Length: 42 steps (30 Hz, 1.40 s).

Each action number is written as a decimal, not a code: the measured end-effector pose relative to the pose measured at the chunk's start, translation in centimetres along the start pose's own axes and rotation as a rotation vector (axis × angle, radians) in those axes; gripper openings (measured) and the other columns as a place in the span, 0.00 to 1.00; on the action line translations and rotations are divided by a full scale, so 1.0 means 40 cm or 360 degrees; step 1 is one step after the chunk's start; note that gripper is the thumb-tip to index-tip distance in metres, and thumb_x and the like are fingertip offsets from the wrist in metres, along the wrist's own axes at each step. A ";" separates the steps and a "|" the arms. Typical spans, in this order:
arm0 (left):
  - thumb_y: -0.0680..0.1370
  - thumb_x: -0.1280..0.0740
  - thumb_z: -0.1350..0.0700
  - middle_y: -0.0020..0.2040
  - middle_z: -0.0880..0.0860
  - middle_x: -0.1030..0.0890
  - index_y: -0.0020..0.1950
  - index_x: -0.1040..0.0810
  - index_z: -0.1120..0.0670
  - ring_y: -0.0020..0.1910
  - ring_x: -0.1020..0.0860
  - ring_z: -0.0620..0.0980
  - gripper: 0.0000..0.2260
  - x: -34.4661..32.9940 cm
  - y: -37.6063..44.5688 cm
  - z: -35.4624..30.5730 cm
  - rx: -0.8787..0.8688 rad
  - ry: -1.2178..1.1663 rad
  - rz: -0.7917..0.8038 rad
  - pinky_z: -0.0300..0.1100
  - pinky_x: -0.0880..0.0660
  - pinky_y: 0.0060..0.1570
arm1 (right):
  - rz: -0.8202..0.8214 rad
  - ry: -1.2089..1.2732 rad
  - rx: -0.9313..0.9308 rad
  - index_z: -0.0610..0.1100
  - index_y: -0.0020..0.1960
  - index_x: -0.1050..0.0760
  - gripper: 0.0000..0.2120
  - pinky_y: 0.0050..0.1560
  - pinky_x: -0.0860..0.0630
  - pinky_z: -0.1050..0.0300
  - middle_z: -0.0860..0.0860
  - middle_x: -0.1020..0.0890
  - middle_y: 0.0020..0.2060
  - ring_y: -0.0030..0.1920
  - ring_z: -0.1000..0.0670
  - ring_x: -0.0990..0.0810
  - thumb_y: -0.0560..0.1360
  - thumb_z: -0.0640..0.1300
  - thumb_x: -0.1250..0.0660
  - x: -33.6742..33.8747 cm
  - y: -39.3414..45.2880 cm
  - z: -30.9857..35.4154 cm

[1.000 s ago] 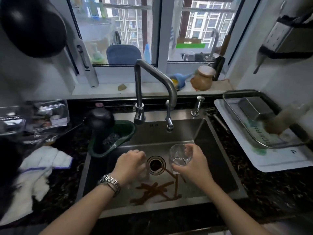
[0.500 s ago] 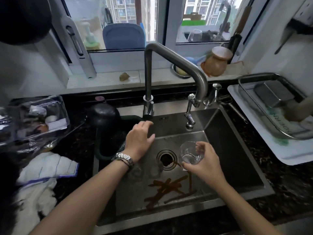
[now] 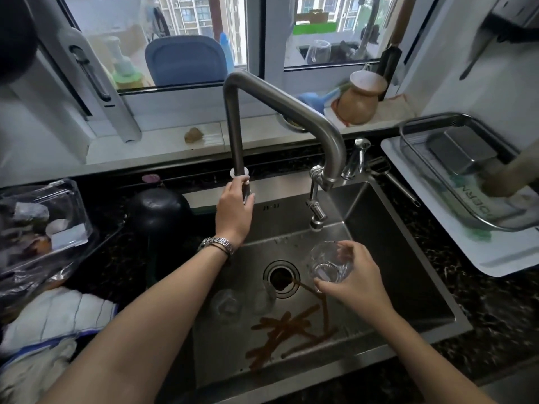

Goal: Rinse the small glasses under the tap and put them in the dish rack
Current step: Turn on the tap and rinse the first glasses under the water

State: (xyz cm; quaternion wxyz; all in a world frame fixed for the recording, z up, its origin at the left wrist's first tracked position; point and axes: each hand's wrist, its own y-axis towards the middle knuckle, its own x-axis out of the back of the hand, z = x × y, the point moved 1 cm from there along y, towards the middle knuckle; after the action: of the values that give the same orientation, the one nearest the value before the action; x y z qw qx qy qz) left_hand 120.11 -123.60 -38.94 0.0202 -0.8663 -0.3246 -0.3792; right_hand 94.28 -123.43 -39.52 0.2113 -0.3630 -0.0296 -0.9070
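Centrally: left hand point(image 3: 234, 211) grasping the tap point(image 3: 280, 100) base at the sink's point(image 3: 408, 258) far edge; right hand point(image 3: 354, 277) gripping a glass point(image 3: 328, 262), tilted, below the spout. Two more glasses point(image 3: 226, 304) lie on the sink floor left of the drain point(image 3: 281, 277); rack point(image 3: 466, 173) far right

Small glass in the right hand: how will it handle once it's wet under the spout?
The small glass looks smooth and clear, so probably slippery when wet. The right hand pinches it only at rim and base, so it could twist. Thin walls over a steel sink: likely fragile if dropped.
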 end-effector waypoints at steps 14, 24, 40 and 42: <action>0.79 0.37 0.61 0.54 0.57 0.22 0.56 0.25 0.60 0.50 0.22 0.53 0.06 -0.020 0.024 0.036 0.0044 -0.0168 -0.0090 0.47 0.22 0.51 | -0.0005 -0.0008 -0.0020 0.47 0.65 0.33 0.38 0.58 0.29 0.63 0.55 0.29 0.56 0.58 0.54 0.27 0.60 0.46 0.19 -0.014 0.006 -0.009; 0.78 0.35 0.62 0.53 0.58 0.22 0.54 0.24 0.61 0.50 0.21 0.53 0.06 -0.020 0.012 0.051 -0.0056 -0.0203 -0.0120 0.46 0.22 0.50 | -0.0058 -0.0008 -0.0012 0.47 0.64 0.33 0.38 0.56 0.31 0.64 0.55 0.28 0.55 0.57 0.55 0.27 0.59 0.48 0.19 -0.018 0.004 -0.023; 0.78 0.35 0.62 0.53 0.59 0.22 0.54 0.24 0.61 0.50 0.22 0.51 0.06 -0.022 0.005 0.059 -0.0108 -0.0255 -0.0125 0.36 0.26 0.49 | -0.0068 -0.0032 -0.0023 0.46 0.66 0.33 0.40 0.59 0.29 0.61 0.54 0.28 0.57 0.58 0.55 0.28 0.58 0.49 0.19 -0.010 0.000 -0.036; 0.78 0.35 0.62 0.53 0.59 0.22 0.54 0.24 0.61 0.50 0.22 0.51 0.06 -0.022 0.004 0.060 -0.0120 -0.0250 -0.0129 0.33 0.27 0.48 | -0.0063 -0.0027 -0.0031 0.46 0.66 0.33 0.40 0.58 0.30 0.62 0.55 0.29 0.57 0.58 0.55 0.28 0.59 0.48 0.19 -0.009 -0.001 -0.037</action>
State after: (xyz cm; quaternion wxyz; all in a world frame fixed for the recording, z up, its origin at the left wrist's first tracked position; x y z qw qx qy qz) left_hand 121.32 -123.54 -41.22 -0.0532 -0.8796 -0.3456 -0.3225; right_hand 93.54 -123.59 -40.86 0.1897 -0.3721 -0.0298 -0.9081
